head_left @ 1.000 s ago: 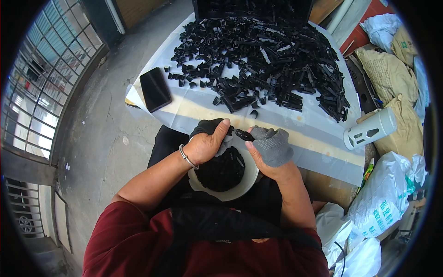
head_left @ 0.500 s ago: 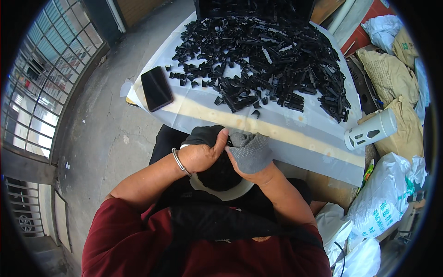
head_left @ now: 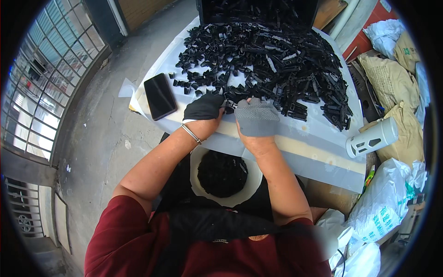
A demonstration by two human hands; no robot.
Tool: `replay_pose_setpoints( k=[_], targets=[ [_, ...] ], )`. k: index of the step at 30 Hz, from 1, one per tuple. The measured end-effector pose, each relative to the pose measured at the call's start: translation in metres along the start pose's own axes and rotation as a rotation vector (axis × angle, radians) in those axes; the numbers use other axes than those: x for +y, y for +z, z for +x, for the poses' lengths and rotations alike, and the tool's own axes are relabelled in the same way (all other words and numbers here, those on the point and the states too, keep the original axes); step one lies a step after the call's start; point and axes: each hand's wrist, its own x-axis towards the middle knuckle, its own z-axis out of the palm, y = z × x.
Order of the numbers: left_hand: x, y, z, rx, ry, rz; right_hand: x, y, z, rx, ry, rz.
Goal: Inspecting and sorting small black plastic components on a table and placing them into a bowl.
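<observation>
Black parts (head_left: 263,68) lie spread, prob. for easy reach; L hand (head_left: 204,112) & R hand (head_left: 256,118) w/ fingers curled at near edge, can't tell what's held.

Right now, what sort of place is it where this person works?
Probably a small, informal workshop: many small black parts lie heaped on a sheet-covered table, filled sacks crowd its right side, and a metal grille stands beyond the bare grey floor.
</observation>
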Motion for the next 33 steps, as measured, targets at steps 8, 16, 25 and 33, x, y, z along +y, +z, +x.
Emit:
replay_pose_setpoints(
  k=[8,16,25,33],
  targets=[
    [0.023,-0.03,-0.044,-0.142,0.037,-0.489,0.005,-0.024,-0.066,0.078,-0.089,0.663],
    [0.055,-0.057,-0.059,-0.532,-0.299,-0.932,0.001,-0.034,-0.083,0.023,-0.101,0.794],
    [0.056,-0.023,-0.078,-0.232,-0.44,-1.088,0.004,-0.042,-0.086,0.145,-0.01,0.86],
    [0.05,-0.033,-0.068,-0.277,-0.215,-0.837,0.007,-0.056,-0.085,-0.01,-0.064,0.557]
  ],
)
